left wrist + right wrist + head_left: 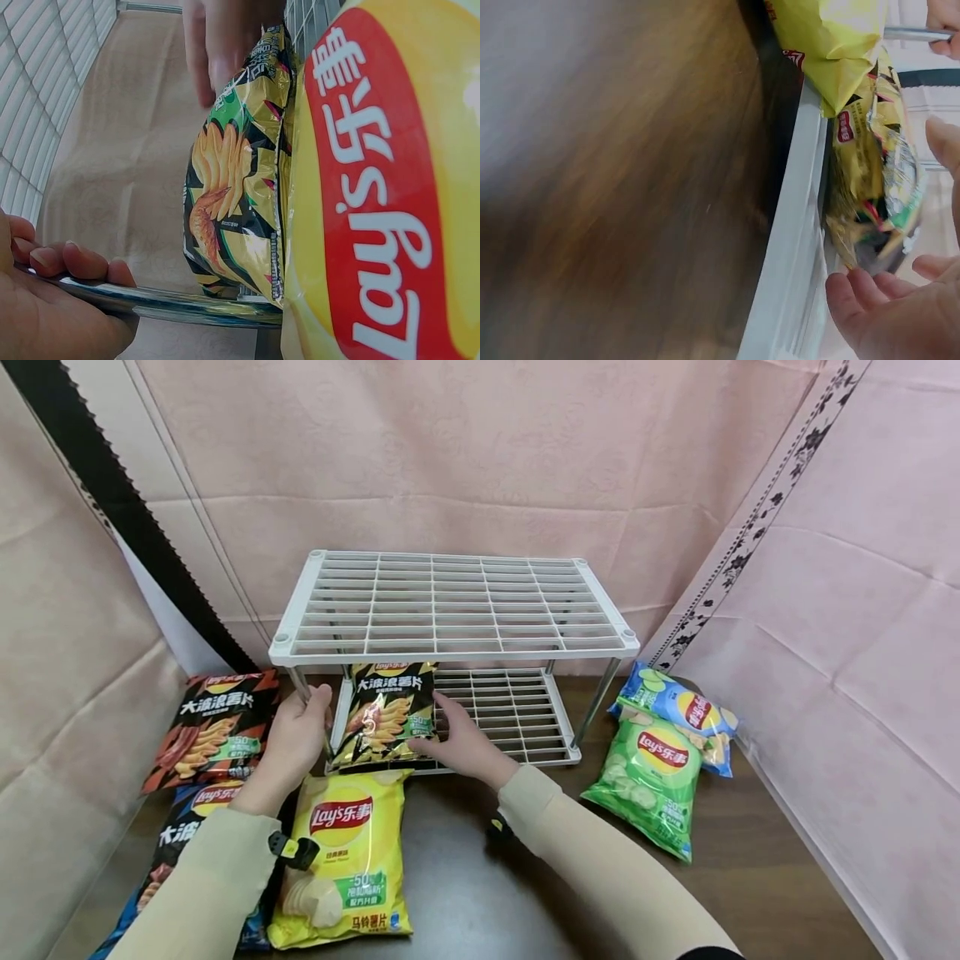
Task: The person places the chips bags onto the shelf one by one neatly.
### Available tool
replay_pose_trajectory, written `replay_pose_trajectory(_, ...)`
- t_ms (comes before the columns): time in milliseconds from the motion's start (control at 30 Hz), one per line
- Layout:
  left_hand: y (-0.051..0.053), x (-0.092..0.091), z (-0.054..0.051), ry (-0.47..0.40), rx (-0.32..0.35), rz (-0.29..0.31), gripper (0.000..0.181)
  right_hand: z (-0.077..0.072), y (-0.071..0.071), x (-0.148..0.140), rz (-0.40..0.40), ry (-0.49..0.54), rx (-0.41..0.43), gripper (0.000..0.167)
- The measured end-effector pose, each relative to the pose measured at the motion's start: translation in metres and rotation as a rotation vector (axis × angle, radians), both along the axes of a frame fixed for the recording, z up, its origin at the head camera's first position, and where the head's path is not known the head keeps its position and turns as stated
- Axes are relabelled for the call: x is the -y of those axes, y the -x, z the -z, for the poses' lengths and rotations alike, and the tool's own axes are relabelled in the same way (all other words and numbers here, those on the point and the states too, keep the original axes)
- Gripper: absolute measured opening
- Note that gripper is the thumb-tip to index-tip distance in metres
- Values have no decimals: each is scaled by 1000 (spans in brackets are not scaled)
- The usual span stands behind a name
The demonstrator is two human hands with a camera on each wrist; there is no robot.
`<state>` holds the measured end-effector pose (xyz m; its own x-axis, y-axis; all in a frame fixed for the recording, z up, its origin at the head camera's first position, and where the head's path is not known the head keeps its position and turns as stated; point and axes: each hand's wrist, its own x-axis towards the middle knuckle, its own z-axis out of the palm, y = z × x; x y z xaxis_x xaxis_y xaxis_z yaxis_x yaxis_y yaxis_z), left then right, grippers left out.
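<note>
My left hand (295, 731) grips the front left metal post (172, 306) of a white two-tier rack (453, 658); in the left wrist view the fingers curl round it. On the rack's lower tier lies a black and gold bag of chips (386, 714), left of centre. My right hand (468, 743) is at that bag's right side, fingers spread and thumb apart. In the right wrist view its fingertips (845, 292) are at the end of the bag. A yellow bag of chips (341, 860) lies on the table just in front of the rack.
At the left lie a black and red chip bag (213, 727) and a blue and black one (187, 827), partly behind my left arm. A green bag (651, 777) overlaps a blue bag (686, 706) on the right. Pink cloth (465, 460) hangs behind the rack.
</note>
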<state>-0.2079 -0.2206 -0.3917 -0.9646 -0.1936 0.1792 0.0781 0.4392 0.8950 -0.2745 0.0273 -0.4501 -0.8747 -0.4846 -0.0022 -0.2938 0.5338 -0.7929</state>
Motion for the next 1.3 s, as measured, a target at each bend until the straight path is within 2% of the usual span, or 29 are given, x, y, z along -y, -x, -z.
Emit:
replay_pose_trajectory(333,1,0,2,-2,0,-1,57,-17,-32,-62,-33,-51,-72,103)
replay_pose_trajectory(467,1,0,2,-4,-3,1,56,-20,-44,-88,-16,-65,-114,101)
replay_pose_trajectory(700,0,0,1,-12,-3,-3,53,-23,-60,-135,79,-136,-155,96)
replay_pose_trajectory(967,1,0,2,-10,-21,20,53,-22,-74,-186,182,-111,-129,94)
replay_pose_trajectory(1300,1,1,2,-6,-13,8,52,-25,-76,-239,303,-106,-149,94)
